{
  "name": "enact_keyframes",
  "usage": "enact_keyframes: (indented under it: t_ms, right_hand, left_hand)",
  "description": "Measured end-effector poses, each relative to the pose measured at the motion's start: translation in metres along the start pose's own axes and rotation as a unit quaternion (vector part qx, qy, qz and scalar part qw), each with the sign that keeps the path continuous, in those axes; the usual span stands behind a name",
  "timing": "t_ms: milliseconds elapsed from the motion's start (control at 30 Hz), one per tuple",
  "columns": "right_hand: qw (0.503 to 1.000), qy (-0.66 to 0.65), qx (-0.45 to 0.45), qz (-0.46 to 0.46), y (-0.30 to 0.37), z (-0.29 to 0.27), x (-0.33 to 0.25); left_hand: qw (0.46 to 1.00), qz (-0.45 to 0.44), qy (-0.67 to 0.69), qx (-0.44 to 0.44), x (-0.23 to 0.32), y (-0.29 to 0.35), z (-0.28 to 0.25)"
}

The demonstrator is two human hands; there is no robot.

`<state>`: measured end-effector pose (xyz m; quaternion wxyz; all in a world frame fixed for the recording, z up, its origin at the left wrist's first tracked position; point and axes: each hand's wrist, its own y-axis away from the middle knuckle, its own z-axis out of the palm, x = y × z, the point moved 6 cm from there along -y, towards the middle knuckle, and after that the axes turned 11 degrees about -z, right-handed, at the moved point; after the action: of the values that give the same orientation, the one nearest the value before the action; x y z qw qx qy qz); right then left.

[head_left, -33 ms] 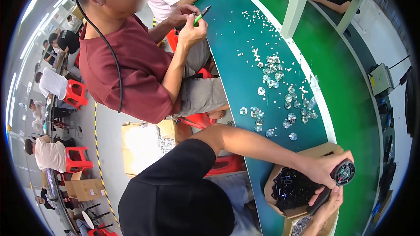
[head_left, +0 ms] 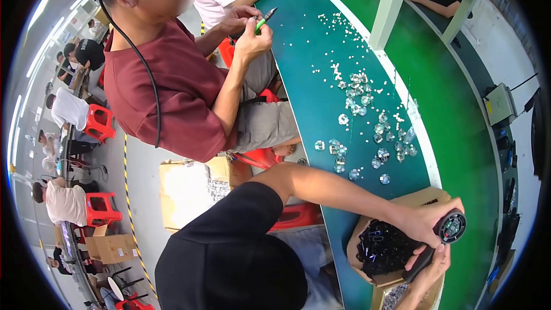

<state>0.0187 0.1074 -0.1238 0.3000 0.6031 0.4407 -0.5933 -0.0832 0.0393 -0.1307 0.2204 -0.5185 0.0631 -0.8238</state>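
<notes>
Both my hands are on a black handheld housing point(head_left: 422, 263) shaped like a paddle, with a round ring-like head and a straight handle. A small green circuit board point(head_left: 453, 228) shows inside the round head. My left hand point(head_left: 426, 222) is closed at the head, its fingers partly hidden behind it. Around the handle, below the head, my right hand point(head_left: 434, 271) is closed. Right beneath my hands stands an open cardboard box point(head_left: 356, 243) full of shiny black plastic parts point(head_left: 381, 250).
Clear-and-green round parts point(head_left: 356, 95) and small white pieces point(head_left: 338, 22) lie scattered over the green table point(head_left: 313, 86). A second box point(head_left: 396, 297) of small parts sits nearer. Beside me, a co-worker in maroon point(head_left: 166, 92) holds a green-and-black tool point(head_left: 264, 22). A pale post point(head_left: 390, 8) rises beyond.
</notes>
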Motion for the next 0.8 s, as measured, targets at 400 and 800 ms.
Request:
enact_keyframes:
  t_ms: [400,800]
  right_hand:
    - [0.995,0.039,-0.081,-0.040,0.002,-0.011,-0.002]
    - [0.994,0.036,-0.102,-0.030,0.002,-0.007,0.001]
  left_hand:
    - [0.999,-0.030,-0.015,-0.001,0.015,-0.001,-0.012]
    - [0.986,0.080,-0.143,0.031,0.002,-0.006,-0.012]
